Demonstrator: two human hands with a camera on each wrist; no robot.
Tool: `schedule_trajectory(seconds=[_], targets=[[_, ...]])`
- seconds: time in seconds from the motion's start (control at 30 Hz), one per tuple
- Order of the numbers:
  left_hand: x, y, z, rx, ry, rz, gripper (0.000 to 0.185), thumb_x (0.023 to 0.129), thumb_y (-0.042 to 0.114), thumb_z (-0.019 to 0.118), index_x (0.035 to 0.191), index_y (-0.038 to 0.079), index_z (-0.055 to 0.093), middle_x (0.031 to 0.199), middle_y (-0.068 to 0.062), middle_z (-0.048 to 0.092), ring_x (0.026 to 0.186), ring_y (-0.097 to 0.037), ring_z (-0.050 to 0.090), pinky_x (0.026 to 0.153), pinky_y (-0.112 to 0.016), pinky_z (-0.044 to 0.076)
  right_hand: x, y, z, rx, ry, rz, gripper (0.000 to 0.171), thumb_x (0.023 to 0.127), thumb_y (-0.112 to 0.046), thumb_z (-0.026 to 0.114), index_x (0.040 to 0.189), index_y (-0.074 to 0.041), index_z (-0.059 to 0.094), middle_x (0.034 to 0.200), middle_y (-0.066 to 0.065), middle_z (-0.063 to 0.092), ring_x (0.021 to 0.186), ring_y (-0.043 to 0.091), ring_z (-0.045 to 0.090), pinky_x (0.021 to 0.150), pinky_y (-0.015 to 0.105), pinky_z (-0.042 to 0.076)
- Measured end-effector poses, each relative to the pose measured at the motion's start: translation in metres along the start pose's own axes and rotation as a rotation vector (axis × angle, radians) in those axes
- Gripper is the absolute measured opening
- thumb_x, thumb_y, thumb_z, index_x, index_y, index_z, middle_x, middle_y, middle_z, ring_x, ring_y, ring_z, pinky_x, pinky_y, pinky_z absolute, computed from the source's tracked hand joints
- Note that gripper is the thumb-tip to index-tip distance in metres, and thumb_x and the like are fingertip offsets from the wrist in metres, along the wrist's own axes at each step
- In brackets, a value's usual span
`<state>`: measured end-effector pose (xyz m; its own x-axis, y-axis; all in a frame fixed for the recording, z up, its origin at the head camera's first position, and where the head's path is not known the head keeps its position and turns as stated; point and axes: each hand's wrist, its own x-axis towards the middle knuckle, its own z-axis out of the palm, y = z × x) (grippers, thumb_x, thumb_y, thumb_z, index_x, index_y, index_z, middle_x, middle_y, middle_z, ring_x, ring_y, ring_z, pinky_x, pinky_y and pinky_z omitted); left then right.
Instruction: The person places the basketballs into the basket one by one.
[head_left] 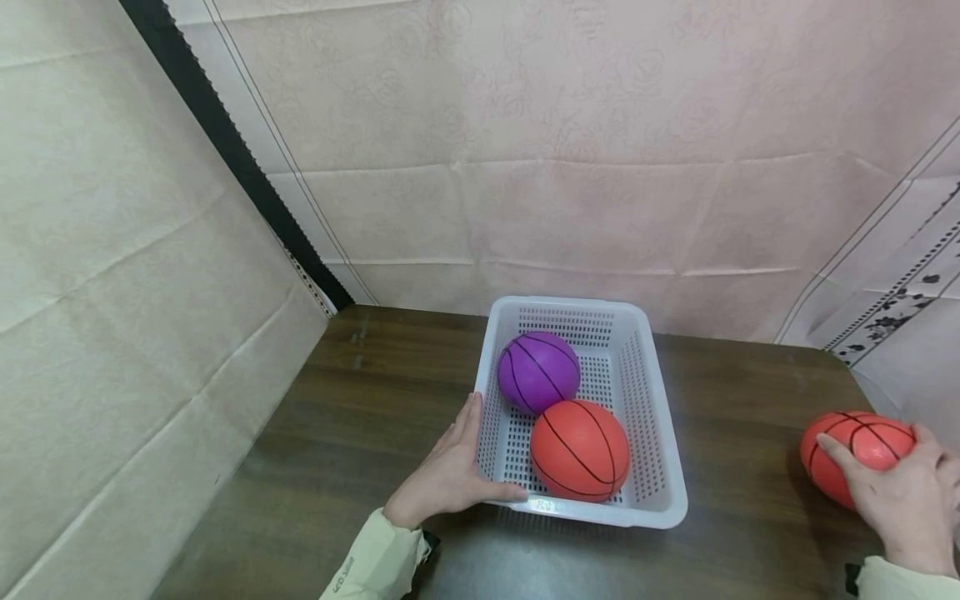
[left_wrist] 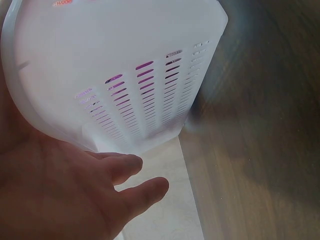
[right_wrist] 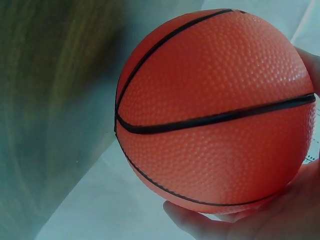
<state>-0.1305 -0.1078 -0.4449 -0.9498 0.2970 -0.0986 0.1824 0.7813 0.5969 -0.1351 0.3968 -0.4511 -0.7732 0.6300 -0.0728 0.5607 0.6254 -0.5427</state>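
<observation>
A white plastic basket (head_left: 651, 450) holds a purple ball (head_left: 538, 372) and an orange-red ball (head_left: 580, 451), both marked with black basketball lines. At the basket's near left corner, my left hand (head_left: 448, 471) rests with fingers fairly straight along the side and thumb on the front rim. The left wrist view shows its fingertips (left_wrist: 152, 192) beside the slotted wall (left_wrist: 145, 100). Far to the right, my right hand (head_left: 903, 496) grips a red toy basketball (head_left: 855, 450), thumb on one side and fingers on the other. That basketball (right_wrist: 215, 110) fills most of the right wrist view.
The basket stands on a dark wood table (head_left: 360, 450), close to its back edge. Pale patterned cloth (head_left: 570, 167) hangs behind the table, and more cloth (head_left: 150, 333) covers the left side. A patterned border (head_left: 892, 308) runs down at the right.
</observation>
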Motion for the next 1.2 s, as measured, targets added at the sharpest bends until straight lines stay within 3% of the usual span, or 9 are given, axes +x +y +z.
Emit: schedule_trajectory(seconds=[0.27, 0.5, 0.73, 1.2], targets=[[-0.001, -0.001, 0.001, -0.007, 0.001, 0.003, 0.141, 0.053, 0.083, 0.065, 0.15, 0.016, -0.012, 0.157, -0.002, -0.011, 0.142, -0.021, 0.001, 0.11, -0.05, 0.015, -0.006, -0.015, -0.005, 0.012, 0.013, -0.06, 0.106, 0.082, -0.053, 0.061, 0.148, 0.002, -0.001, 0.143, 0.038, 0.001, 0.13, 0.054, 0.005, 0.092, 0.072, 0.023], [-0.001, -0.001, 0.001, -0.004, 0.015, 0.014, 0.14, 0.053, 0.083, 0.065, 0.151, 0.016, -0.01, 0.157, -0.003, -0.008, 0.142, -0.021, 0.003, 0.11, -0.051, 0.016, -0.019, -0.038, -0.008, 0.067, 0.077, -0.226, 0.105, 0.078, -0.048, 0.069, 0.147, 0.003, 0.008, 0.14, 0.039, 0.009, 0.129, 0.05, 0.006, 0.084, 0.068, 0.024], [-0.001, -0.001, 0.001, -0.004, 0.014, 0.017, 0.14, 0.053, 0.082, 0.065, 0.151, 0.015, -0.01, 0.157, -0.003, -0.008, 0.142, -0.023, 0.004, 0.11, -0.051, 0.017, -0.029, -0.067, -0.008, 0.085, 0.081, -0.342, 0.105, 0.077, -0.048, 0.072, 0.147, 0.002, 0.013, 0.141, 0.037, 0.013, 0.127, 0.049, 0.01, 0.075, 0.069, 0.027], [-0.001, -0.001, 0.001, -0.006, 0.014, 0.014, 0.14, 0.053, 0.083, 0.064, 0.151, 0.016, -0.01, 0.157, -0.004, -0.007, 0.142, -0.022, 0.002, 0.109, -0.053, 0.017, -0.045, -0.119, -0.006, 0.128, 0.059, -0.56, 0.098, 0.077, -0.047, 0.073, 0.148, -0.007, 0.02, 0.142, 0.029, 0.02, 0.125, 0.048, 0.015, 0.076, 0.071, 0.026]])
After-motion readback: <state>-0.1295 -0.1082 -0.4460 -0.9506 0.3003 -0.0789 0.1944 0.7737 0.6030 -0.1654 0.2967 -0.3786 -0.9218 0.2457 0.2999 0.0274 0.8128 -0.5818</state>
